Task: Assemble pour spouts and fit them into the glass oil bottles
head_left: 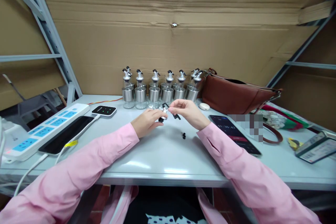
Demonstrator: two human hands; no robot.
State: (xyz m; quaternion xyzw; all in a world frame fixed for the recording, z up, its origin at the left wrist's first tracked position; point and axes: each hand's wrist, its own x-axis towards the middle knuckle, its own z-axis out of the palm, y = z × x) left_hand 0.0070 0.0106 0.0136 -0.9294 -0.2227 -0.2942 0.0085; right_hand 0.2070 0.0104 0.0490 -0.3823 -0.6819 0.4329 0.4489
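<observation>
My left hand [150, 121] is closed around a silver pourer spout [164, 112] with a black base and a black lever at its top. Close beside it, my right hand [186, 110] has its thumb and forefinger pinched near that lever. A thin black part [177, 116] sticks out below the right fingers and appears to be held in them. On the table between my forearms lies a small black plug-like piece [184, 135]. Behind my hands stand several glass bottles [154, 95] with steel sleeves, topped by similar silver spouts with black levers.
To the left are a power strip [52, 124], a dark phone [69, 134] and a small device [104, 111] with a white cable. At right sit a phone showing a timer [233, 134], a brown handbag [233, 92], a white round case [204, 106] and a box [316, 147]. Cardboard [168, 49] backs the table.
</observation>
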